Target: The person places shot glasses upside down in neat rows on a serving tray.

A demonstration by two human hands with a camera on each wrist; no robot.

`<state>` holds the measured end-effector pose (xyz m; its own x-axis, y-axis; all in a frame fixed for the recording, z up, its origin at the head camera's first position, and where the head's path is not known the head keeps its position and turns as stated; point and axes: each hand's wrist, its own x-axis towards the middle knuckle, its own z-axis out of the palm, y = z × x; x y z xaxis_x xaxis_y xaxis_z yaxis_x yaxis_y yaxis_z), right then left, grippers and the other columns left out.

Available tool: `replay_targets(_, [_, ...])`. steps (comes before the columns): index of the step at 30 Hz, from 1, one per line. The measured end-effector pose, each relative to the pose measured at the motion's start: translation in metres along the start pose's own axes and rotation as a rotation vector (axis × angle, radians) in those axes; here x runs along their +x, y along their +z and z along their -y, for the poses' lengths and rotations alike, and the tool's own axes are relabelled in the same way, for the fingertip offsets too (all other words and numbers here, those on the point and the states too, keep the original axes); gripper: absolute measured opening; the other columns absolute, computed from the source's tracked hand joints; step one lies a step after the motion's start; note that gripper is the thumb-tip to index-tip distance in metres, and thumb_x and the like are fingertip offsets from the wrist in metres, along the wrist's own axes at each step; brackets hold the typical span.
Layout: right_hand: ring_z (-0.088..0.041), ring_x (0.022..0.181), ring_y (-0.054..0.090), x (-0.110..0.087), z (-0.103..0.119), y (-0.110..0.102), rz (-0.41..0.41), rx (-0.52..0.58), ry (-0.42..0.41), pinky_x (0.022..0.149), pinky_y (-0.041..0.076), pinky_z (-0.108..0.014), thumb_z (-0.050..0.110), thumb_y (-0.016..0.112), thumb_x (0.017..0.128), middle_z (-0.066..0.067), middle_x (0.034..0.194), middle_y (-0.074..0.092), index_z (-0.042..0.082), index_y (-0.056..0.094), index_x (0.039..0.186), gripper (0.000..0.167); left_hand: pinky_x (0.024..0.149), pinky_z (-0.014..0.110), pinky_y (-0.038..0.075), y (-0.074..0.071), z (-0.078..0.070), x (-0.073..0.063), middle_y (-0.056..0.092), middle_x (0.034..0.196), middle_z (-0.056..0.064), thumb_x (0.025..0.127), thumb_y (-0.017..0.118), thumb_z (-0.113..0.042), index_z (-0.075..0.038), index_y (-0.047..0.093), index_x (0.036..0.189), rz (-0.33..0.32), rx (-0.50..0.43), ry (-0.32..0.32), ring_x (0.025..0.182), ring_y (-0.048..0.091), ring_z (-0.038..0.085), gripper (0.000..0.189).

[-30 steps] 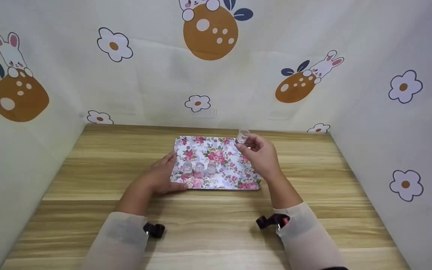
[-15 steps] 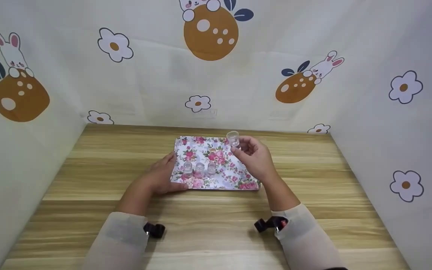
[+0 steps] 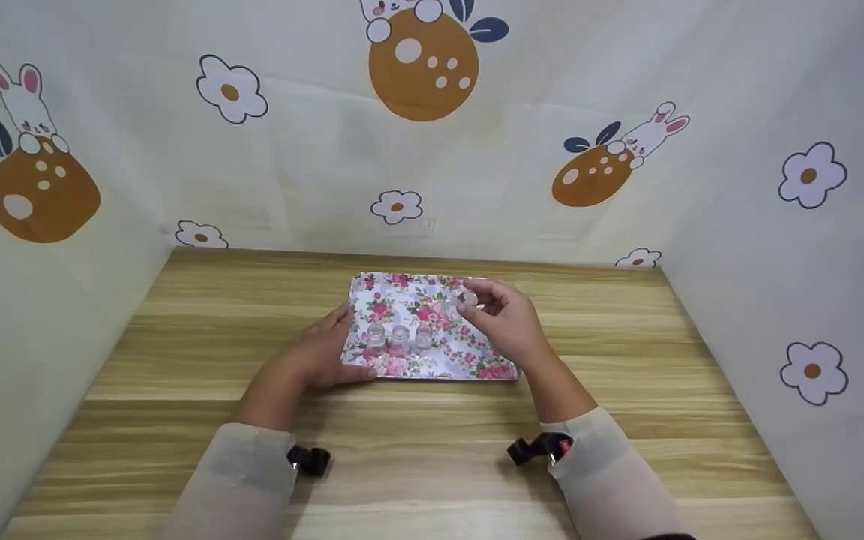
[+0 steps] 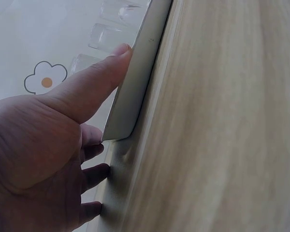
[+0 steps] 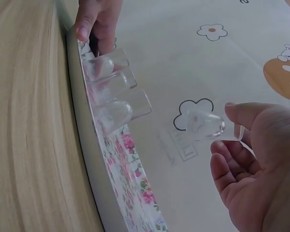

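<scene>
A flower-printed tray (image 3: 432, 364) lies on the wooden table. Three small clear shot glasses (image 3: 400, 340) stand in a row near its front left. My left hand (image 3: 323, 350) holds the tray's front left corner: the thumb lies on the front rim, the fingers along the left side. Over the back right part of the tray, my right hand (image 3: 507, 319) pinches another clear shot glass (image 5: 208, 124) between thumb and fingers. In the right wrist view this glass hangs apart from the tray and the row. The right hand hides the tray's right edge in the head view.
The wooden table (image 3: 417, 457) extends around the tray on all sides. Behind it and at both sides rise cloth walls (image 3: 312, 150) printed with rabbits, oranges and flowers. A dark wrist camera (image 3: 310, 460) sits at the left sleeve, another camera (image 3: 526, 451) at the right.
My right hand has carried its glass left and then lower, from the tray's back right corner inward over the tray. The left hand, the tray and the row of glasses have stayed put.
</scene>
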<state>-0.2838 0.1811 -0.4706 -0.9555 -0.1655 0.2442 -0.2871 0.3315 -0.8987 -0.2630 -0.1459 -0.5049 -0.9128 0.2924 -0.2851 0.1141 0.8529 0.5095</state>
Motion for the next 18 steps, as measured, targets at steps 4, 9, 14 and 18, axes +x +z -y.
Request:
replay_targets(4, [-0.019,0.099,0.069,0.0,-0.004,0.004,0.067,-0.039,0.036,0.08,0.059,-0.019,0.012,0.085,0.091,-0.013,0.123,0.077,0.006,0.075,0.133,0.043,0.134,0.068,0.016,0.0,0.0,0.0,-0.002,0.183,0.012,0.087,0.078,-0.069,-0.005,0.005,0.172,-0.003,0.005,0.003,0.165,0.009,0.052,0.13])
replay_targets(9, [-0.024,0.105,0.073,0.0,-0.01,0.009,0.179,-0.103,0.069,0.084,0.061,-0.021,0.01,0.083,0.092,-0.012,0.132,0.076,0.004,0.073,0.135,0.045,0.135,0.067,0.016,-0.001,-0.001,-0.001,-0.002,0.183,0.012,0.087,0.078,-0.07,-0.005,0.005,0.172,-0.002,0.009,-0.003,0.166,0.009,0.051,0.13])
replay_targets(14, [-0.025,0.113,0.073,-0.002,-0.014,0.014,0.257,-0.147,0.097,0.094,0.064,-0.029,0.01,0.081,0.092,-0.009,0.133,0.076,0.007,0.073,0.136,0.045,0.135,0.066,0.016,-0.001,-0.002,-0.002,-0.001,0.183,0.012,0.087,0.078,-0.07,-0.005,0.005,0.172,-0.004,0.013,-0.004,0.166,0.009,0.05,0.129])
replay_targets(18, [-0.024,0.111,0.073,-0.003,-0.017,0.017,0.276,-0.189,0.104,0.097,0.064,-0.034,0.008,0.081,0.089,-0.008,0.129,0.078,0.009,0.074,0.134,0.045,0.135,0.065,0.017,-0.002,-0.003,-0.003,-0.001,0.183,0.012,0.087,0.077,-0.07,-0.005,0.005,0.172,-0.006,0.013,-0.006,0.166,0.01,0.05,0.129])
